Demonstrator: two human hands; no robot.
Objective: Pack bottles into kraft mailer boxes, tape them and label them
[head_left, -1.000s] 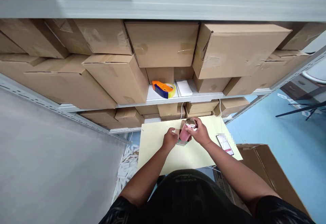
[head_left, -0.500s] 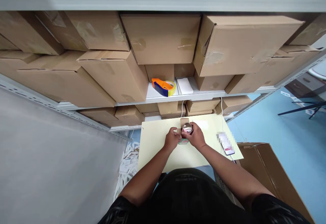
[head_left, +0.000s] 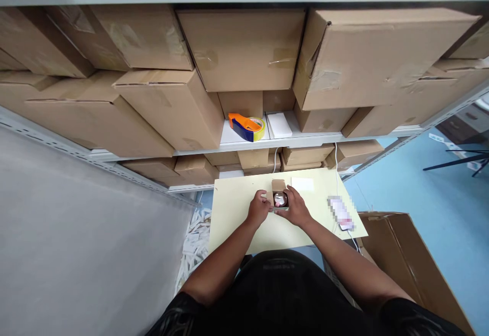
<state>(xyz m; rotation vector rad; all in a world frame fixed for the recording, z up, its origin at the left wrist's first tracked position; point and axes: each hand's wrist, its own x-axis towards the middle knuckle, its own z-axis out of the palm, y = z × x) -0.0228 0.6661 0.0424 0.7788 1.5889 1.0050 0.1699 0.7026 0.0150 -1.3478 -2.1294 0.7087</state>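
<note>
A small cardboard box with its flaps raised is held just above the pale yellow table. Inside it sits a round, shiny-topped container, its top facing up; its lower part is hidden by the box. My left hand is closed on the box's left side and flap, fingers bent. On the right side, my right hand grips the box between thumb and fingers, close beside the container.
A white card and a phone with a cable lie on the table. An orange-and-blue tape dispenser and a white stack rest on the shelf among cardboard cartons. A large open carton stands at right.
The shiny-topped container has gone down into the small box. My right hand has shifted from the container to the box's right side. My left hand stays at the left side.
</note>
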